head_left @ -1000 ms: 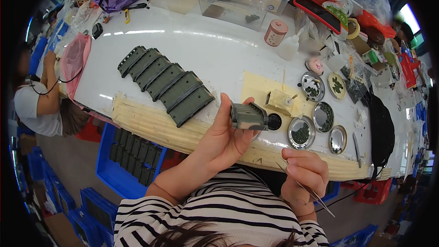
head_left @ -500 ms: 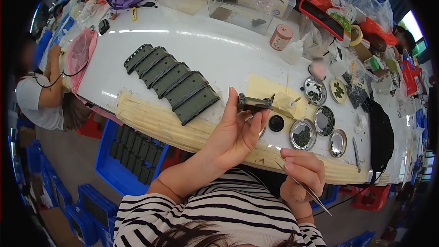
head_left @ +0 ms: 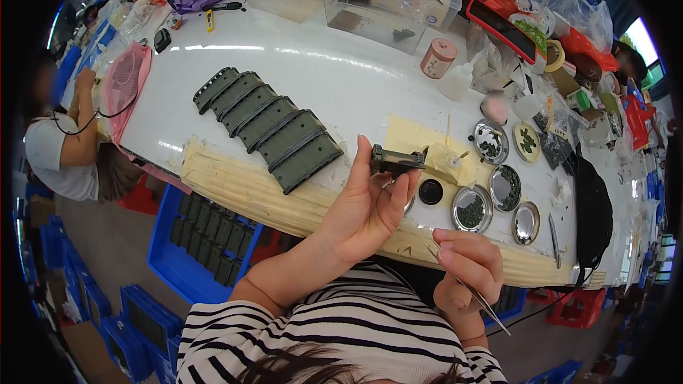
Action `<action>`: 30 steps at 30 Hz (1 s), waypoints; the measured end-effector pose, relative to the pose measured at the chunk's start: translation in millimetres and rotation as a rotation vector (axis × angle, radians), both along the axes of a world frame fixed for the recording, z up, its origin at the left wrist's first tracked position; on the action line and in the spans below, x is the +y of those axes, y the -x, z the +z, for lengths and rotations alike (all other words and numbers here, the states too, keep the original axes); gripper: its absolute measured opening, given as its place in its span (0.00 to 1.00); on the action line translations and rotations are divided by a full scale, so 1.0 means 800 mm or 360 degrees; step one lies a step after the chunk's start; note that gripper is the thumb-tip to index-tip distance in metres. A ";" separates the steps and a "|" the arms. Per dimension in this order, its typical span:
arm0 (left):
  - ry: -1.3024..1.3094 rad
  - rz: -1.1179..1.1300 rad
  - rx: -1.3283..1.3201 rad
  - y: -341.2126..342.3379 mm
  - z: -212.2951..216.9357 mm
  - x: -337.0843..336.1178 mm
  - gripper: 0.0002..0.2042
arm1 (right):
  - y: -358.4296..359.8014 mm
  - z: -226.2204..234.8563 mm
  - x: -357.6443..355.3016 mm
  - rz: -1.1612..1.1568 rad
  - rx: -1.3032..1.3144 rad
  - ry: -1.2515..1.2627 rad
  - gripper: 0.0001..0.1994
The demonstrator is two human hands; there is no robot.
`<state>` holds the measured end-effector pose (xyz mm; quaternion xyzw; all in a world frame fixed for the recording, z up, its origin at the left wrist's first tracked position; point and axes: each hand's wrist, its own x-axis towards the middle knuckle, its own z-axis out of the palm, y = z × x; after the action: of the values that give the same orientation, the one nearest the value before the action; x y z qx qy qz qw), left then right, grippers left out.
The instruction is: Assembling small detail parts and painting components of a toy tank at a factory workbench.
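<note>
My left hand point(head_left: 373, 203) grips a small dark green moulded part point(head_left: 396, 161) between thumb and fingers, raised above the table's front edge. Lower and to the right, my right hand point(head_left: 468, 267) pinches metal tweezers point(head_left: 484, 304), their tips pointing up and left, apart from the part. Whether the tweezers hold anything is too small to tell. Beyond my left hand lies a row of similar dark green parts point(head_left: 267, 128), set side by side. Small metal dishes with green bits, such as this dish point(head_left: 472, 209), stand right of the part, near a round black lid-like disc point(head_left: 430, 191).
A blue crate point(head_left: 160, 245) of green parts stands below the table at left. A yellow sheet point(head_left: 405, 131) lies under a wrapped block point(head_left: 447, 161). A pink tin point(head_left: 438, 57), a red-edged phone point(head_left: 501, 30) and a black cloth point(head_left: 594, 206) lie farther out. Another person point(head_left: 60, 149) sits at far left.
My right hand and the tweezers have shifted very slightly to the left. My left hand stays nearly still with the green part.
</note>
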<state>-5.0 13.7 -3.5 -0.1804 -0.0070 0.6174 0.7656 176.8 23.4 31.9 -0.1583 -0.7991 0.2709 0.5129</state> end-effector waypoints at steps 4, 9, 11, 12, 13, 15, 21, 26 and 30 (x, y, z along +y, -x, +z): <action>0.0001 0.0000 0.0008 0.000 0.000 0.000 0.31 | 0.000 0.000 0.001 0.0016 -0.0009 0.0002 0.25; 0.0045 -0.0008 0.0056 -0.002 0.003 0.000 0.31 | 0.003 0.001 0.000 -0.0035 -0.0048 -0.0022 0.24; 0.0051 -0.0017 0.0079 -0.002 0.002 0.000 0.32 | 0.001 -0.001 0.001 0.0002 -0.0033 0.0001 0.24; 0.0047 -0.0023 0.0088 -0.002 0.002 -0.001 0.32 | 0.001 -0.001 0.001 -0.0006 -0.0042 0.0000 0.24; 0.0043 -0.0030 0.0098 -0.003 0.001 -0.001 0.32 | 0.000 -0.001 0.001 -0.0014 -0.0051 -0.0001 0.24; 0.0063 -0.0048 0.0147 -0.004 0.003 -0.001 0.30 | 0.000 0.003 0.004 -0.0047 -0.0118 -0.0030 0.24; -0.0189 0.0092 0.0465 -0.014 0.005 -0.014 0.24 | 0.003 0.017 0.017 -0.0086 0.0033 0.0127 0.21; -0.0385 0.0270 0.0969 -0.014 0.019 -0.016 0.28 | 0.006 0.007 0.022 -0.0065 0.0274 0.0203 0.18; -0.0424 0.0287 0.1023 -0.012 0.017 -0.015 0.30 | 0.005 0.004 0.023 -0.0103 0.0223 0.0233 0.17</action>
<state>4.5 1.9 9.9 0.1256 0.1379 0.7014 0.6880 172.7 41.7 34.7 -0.2019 -0.7338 0.3223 0.5629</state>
